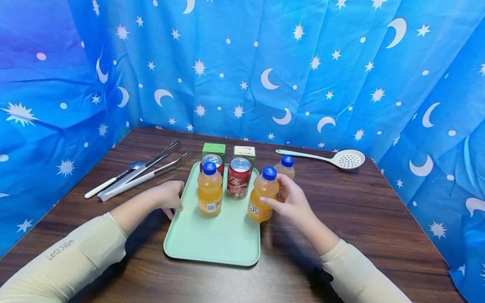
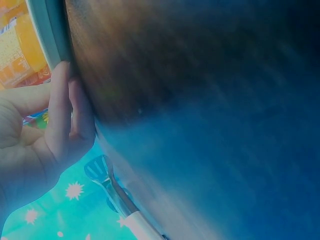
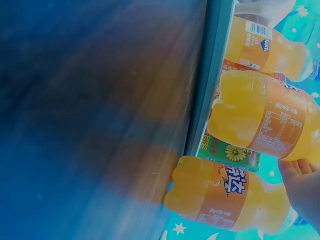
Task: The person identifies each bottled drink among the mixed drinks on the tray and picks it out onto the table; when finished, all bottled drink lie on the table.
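In the head view a green tray (image 1: 212, 248) holds two red cans (image 1: 239, 179) and an orange bottle (image 1: 210, 191). My right hand (image 1: 293, 202) grips a second orange bottle (image 1: 262, 195) at the tray's right edge; in the right wrist view this bottle (image 3: 265, 112) is upright relative to the tray, and whether its base touches is unclear. Another orange bottle (image 3: 225, 195) stands just off the tray, partly behind my right hand in the head view. My left hand (image 1: 168, 198) holds the tray's left rim, its fingers (image 2: 60, 100) against the edge in the left wrist view.
Two green cartons (image 1: 214, 148) stand behind the cans at the tray's far end. Tongs (image 1: 132, 181) and a white-handled utensil (image 1: 107, 185) lie at the left of the table (image 1: 341, 210). A slotted spoon (image 1: 348, 160) lies at the back right, before the blue curtain.
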The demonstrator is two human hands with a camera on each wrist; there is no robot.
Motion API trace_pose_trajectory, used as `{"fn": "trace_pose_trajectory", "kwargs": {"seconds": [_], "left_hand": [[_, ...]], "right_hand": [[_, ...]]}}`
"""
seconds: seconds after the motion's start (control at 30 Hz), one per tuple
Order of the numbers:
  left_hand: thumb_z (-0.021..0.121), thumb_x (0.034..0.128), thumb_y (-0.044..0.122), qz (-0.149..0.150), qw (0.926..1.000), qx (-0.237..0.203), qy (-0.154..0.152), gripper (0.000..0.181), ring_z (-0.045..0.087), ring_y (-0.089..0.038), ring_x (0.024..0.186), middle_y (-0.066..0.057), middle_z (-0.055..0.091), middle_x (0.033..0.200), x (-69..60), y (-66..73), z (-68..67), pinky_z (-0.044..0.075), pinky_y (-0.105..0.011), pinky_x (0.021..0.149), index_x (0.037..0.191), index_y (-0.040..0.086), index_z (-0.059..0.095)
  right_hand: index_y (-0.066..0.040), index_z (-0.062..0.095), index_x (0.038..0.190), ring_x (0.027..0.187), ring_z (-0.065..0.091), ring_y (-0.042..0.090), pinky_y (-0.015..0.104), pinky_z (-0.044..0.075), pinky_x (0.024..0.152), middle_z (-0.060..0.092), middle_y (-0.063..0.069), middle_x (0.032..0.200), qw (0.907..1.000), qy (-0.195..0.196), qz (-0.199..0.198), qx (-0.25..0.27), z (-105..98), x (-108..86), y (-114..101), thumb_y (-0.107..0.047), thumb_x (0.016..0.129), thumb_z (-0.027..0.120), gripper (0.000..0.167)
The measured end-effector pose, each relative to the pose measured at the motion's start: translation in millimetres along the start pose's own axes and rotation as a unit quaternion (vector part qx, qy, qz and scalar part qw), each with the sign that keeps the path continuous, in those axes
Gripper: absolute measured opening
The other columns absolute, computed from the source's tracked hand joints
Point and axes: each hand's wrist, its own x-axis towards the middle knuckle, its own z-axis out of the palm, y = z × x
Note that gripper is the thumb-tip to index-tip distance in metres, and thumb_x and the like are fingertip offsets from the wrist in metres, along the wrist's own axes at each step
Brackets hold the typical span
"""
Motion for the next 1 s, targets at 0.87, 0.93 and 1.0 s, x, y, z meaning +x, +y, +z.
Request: {"fn": "trace_pose_trajectory", "kwargs": {"seconds": [0.87, 0.93, 1.0], "left_hand": [[0.064, 0.0743, -0.015, 0.003, 1.0000, -0.006, 0.000, 0.030, 0.061, -0.025, 0.063, -0.019, 0.048, 0.088, -1.2, 0.3, -0.3, 0.060, -0.033, 0.050, 0.095, -0.006, 0.044], [0.064, 0.0742, -0.015, 0.003, 1.0000, -0.005, 0.000, 0.031, 0.061, -0.025, 0.063, -0.019, 0.048, 0.088, -1.0, 0.3, 0.0, 0.060, -0.033, 0.050, 0.095, -0.006, 0.044], [0.064, 0.0743, -0.015, 0.004, 1.0000, -0.003, 0.000, 0.031, 0.061, -0.025, 0.063, -0.019, 0.048, 0.088, -0.6, 0.1, 0.2, 0.060, -0.033, 0.050, 0.095, -0.006, 0.044]], "right_hand": [[-0.010, 0.050, 0.127, 0.113, 0.055, 0.023, 0.045, 0.049, 0.095, 0.057, 0.007, 0.121, 0.9995, 0.022, 0.004, -0.024, -9.7, -1.4, 31.7, -0.014, 0.080, 0.075, 0.054], [-0.010, 0.049, 0.127, 0.113, 0.055, 0.023, 0.045, 0.049, 0.095, 0.057, 0.007, 0.121, 0.9993, 0.022, 0.001, -0.029, -10.7, -1.8, 31.1, -0.014, 0.080, 0.076, 0.054], [-0.010, 0.050, 0.127, 0.113, 0.055, 0.023, 0.044, 0.048, 0.096, 0.057, 0.007, 0.121, 0.9993, 0.022, 0.001, -0.031, -11.7, -2.2, 30.9, -0.014, 0.080, 0.076, 0.054]]}}
